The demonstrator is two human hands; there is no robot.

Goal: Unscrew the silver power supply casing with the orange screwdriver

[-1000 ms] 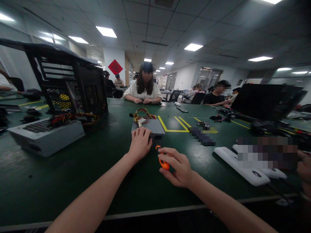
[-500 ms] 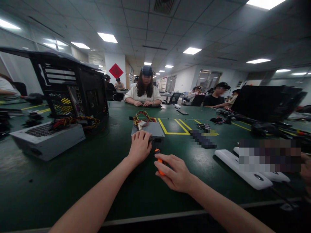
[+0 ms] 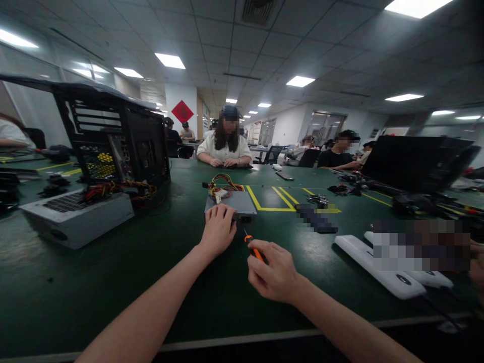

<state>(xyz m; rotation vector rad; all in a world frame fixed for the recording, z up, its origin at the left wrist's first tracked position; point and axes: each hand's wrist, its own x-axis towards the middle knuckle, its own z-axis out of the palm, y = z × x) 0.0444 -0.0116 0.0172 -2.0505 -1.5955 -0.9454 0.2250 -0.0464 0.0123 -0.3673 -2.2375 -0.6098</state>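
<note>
A small grey computer power supply [image 3: 246,202] rests on the green table in front of me, its bundle of coloured cables [image 3: 221,184] heaped at the back. My left hand [image 3: 217,229] grips its left front part, fingers laid over the top and thumb at the front side. In my right hand [image 3: 274,271], closed around the handle, is an orange and black screwdriver [image 3: 256,252]. The thin shaft points up and left toward the power supply's front face, and its tip appears a little short of it.
At left stand an open black computer case [image 3: 145,146] and a larger grey power supply [image 3: 94,222]. A pair of long white devices [image 3: 378,267] lies at right, near another person's hand. Screwdriver bits or small tools [image 3: 317,200] lie beyond. Someone sits opposite.
My right hand has drawn the screwdriver back slightly to the right and toward me, and its fingers have closed more around the handle. My left hand keeps its place on the power supply.
</note>
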